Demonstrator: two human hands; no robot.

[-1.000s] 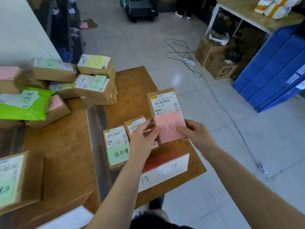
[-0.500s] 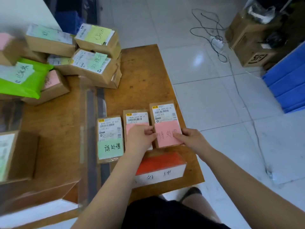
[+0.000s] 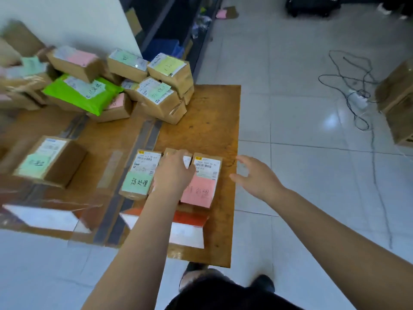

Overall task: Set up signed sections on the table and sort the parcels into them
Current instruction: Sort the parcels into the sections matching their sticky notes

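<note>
Three small cardboard parcels lie side by side on the wooden table point(image 3: 207, 113), behind a folded orange-and-white sign point(image 3: 190, 231). The left parcel point(image 3: 140, 173) carries a green note. The right parcel point(image 3: 204, 180) carries a pink note. My left hand point(image 3: 174, 173) rests flat on the middle parcel point(image 3: 186, 158), which it mostly hides. My right hand point(image 3: 257, 177) hovers open just right of the pink-note parcel, apart from it, fingers spread.
A heap of parcels point(image 3: 156, 86) and a green mailer bag point(image 3: 82, 95) fills the table's far left. One box with a green note point(image 3: 47, 162) stands at left behind another white sign point(image 3: 44, 218). Cables point(image 3: 353, 90) and cardboard boxes point(image 3: 397, 101) lie on the floor at right.
The pink-note parcel was set down beside the other two. My right hand let go of it and moved right. My left hand shifted onto the middle parcel.
</note>
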